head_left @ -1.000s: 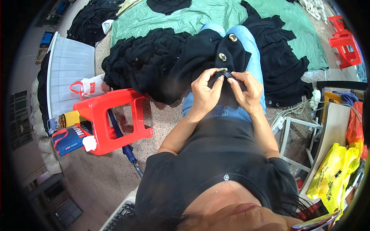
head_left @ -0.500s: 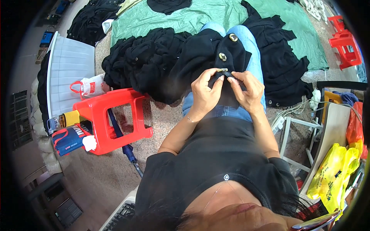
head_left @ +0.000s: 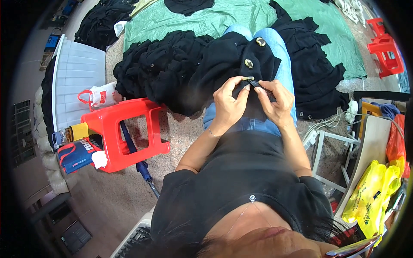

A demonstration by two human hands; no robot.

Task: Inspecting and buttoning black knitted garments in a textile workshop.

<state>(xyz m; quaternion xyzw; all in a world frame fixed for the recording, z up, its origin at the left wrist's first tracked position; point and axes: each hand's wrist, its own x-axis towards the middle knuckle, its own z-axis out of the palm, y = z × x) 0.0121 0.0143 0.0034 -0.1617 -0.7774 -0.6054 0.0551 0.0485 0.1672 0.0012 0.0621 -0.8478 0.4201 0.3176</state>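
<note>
Across my lap lies a black garment (head_left: pixel 219 58) with large shiny buttons down its edge. One button (head_left: pixel 260 41) sits near my knee and a second button (head_left: pixel 248 63) lies closer to me. A third button (head_left: pixel 248 78), seen edge-on, is at the fingertips of my left hand (head_left: pixel 230 99), whose thumb and finger pinch the cloth beside it. My right hand (head_left: pixel 277 102) pinches the garment's edge just to the right. Both hands are closed and nearly meet. Whether a thread or small tool is between the fingers is too small to tell.
A pile of black garments (head_left: pixel 159 69) lies left of my legs, more black clothing (head_left: pixel 309 73) to the right. Green sheeting (head_left: pixel 185 23) covers the floor ahead. A red stool (head_left: pixel 124 112) with a blue packet (head_left: pixel 77 155) stands left; a board-topped table (head_left: pixel 365 146) stands right.
</note>
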